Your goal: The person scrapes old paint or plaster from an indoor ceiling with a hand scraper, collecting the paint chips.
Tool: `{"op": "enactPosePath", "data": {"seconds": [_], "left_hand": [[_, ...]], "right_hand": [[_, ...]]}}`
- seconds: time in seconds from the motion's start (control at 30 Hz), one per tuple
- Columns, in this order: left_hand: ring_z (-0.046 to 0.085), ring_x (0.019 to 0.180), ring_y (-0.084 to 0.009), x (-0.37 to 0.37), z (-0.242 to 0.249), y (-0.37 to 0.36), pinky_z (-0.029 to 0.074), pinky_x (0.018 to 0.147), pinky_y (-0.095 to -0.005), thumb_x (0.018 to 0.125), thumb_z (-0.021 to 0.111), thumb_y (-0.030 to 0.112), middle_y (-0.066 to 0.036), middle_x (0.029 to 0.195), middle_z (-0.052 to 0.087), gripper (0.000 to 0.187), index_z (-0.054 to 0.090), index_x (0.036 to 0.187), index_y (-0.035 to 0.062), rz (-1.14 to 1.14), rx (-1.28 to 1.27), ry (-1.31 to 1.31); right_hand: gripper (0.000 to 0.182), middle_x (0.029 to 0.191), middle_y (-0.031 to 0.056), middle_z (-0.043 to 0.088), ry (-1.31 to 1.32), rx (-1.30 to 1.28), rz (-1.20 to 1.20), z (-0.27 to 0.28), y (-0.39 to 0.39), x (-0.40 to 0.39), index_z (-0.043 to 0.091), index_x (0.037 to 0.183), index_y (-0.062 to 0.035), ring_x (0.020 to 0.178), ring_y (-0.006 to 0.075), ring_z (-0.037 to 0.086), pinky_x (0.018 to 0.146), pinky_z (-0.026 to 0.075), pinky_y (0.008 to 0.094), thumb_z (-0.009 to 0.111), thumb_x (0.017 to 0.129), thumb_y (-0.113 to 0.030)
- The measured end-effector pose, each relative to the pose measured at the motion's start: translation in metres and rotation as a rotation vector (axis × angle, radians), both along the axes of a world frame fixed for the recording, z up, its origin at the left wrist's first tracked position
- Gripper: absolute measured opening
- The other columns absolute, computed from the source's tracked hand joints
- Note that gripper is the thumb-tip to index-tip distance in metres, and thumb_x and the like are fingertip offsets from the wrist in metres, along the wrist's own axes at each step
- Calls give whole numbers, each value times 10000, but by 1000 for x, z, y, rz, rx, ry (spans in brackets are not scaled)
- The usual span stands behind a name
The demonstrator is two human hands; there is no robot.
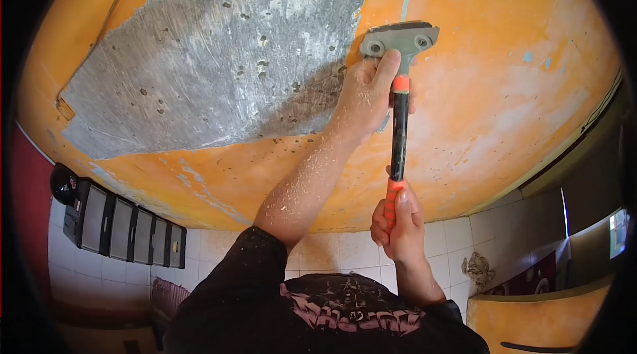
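A long-handled paint scraper (400, 125) stands nearly upright against the orange wall (484, 115). It has a greenish-grey head, a black shaft and an orange-red grip. My left hand (375, 82) is closed round the neck just below the head, its thumb pressed up against the head. Around the grip at the lower end my right hand (401, 221) is wrapped, thumb along the handle. The blade edge meets the wall beside a large bare grey patch (219, 55) dotted with dark pits. Pale flakes cover my left forearm and dust my dark shirt (352, 307).
A black drawer unit (126, 224) with a dark round object (64, 183) on top stands at lower left on the tiled floor (358, 248). A cable (109, 19) runs along the upper left wall. A crumpled cloth (478, 269) lies at lower right, near an orange ledge (544, 314).
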State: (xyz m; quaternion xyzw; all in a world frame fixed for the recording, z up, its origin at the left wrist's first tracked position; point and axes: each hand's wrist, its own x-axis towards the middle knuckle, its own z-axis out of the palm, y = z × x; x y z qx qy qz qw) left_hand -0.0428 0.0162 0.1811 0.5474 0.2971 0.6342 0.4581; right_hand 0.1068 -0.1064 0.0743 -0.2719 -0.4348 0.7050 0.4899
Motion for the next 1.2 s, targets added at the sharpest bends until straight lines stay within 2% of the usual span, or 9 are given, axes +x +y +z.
{"op": "enactPosePath", "data": {"seconds": [0.13, 0.3, 0.43, 0.53, 0.67, 0.87, 1.0, 1.1, 1.2], "left_hand": [[605, 576, -171, -2, -36, -10, 495, 535, -308, 1048, 439, 450, -87, 691, 619, 496, 604, 1035, -17, 5, -75, -33], [605, 566, -179, -5, 3, 1, 502, 531, -313, 1034, 471, 458, -87, 703, 616, 480, 591, 974, -3, -23, 4, -49], [609, 576, -178, -3, -31, -8, 514, 534, -319, 1029, 481, 460, -88, 710, 613, 474, 583, 973, 0, 24, -86, -18], [610, 581, -176, -3, -25, -5, 518, 535, -320, 1032, 476, 451, -86, 714, 612, 473, 582, 1018, -10, -6, -61, -58], [598, 582, -173, 0, 25, 3, 511, 533, -315, 1033, 484, 440, -83, 702, 596, 468, 576, 1069, -17, 5, 38, -52], [592, 576, -171, -1, -27, -9, 503, 527, -304, 1030, 481, 459, -88, 712, 601, 496, 575, 1064, -27, -18, -68, -92], [589, 568, -174, 1, 36, 5, 499, 523, -313, 1028, 488, 454, -84, 701, 596, 495, 577, 1059, -33, 37, 63, -40], [587, 567, -176, 2, 36, 2, 502, 536, -323, 1028, 492, 447, -82, 692, 596, 478, 582, 1014, -22, 4, 64, -53], [592, 583, -178, 3, 3, -11, 507, 557, -321, 1024, 503, 444, -82, 690, 599, 473, 586, 996, -20, -5, -44, -85]], "right_hand": [[468, 576, 20, 404, -67, -10, 38, -14, -13, 5, 411, 1419, -85, 398, 87, 361, 381, 337, 244, 346, 1079, -400], [453, 559, 21, 397, -11, 16, 0, 10, 0, -7, 429, 1390, -90, 384, 92, 343, 375, 332, 249, 346, 1078, -407], [437, 563, 26, 403, -20, -4, 57, -7, -11, 5, 432, 1390, -102, 379, 94, 341, 370, 324, 245, 344, 1079, -396], [422, 569, 30, 409, 3, -43, 45, -8, -13, 2, 444, 1366, -99, 378, 94, 346, 365, 321, 242, 341, 1080, -392], [403, 571, 28, 408, 7, 16, 30, 29, -1, 0, 457, 1303, -86, 378, 95, 362, 362, 332, 245, 342, 1079, -401], [411, 581, 28, 420, -18, -104, 36, 0, -25, -3, 470, 1308, -102, 383, 96, 372, 362, 341, 237, 349, 1073, -418], [393, 596, 24, 430, 21, 10, 3, 45, -2, -6, 464, 1336, -124, 383, 101, 380, 360, 341, 248, 350, 1078, -397], [395, 602, 23, 432, 42, 17, -4, 46, -7, -6, 455, 1358, -128, 381, 99, 373, 358, 336, 244, 352, 1079, -388], [409, 602, 21, 423, 73, -80, 21, 22, -27, -7, 434, 1399, -133, 381, 94, 363, 358, 332, 238, 351, 1081, -377]]}}
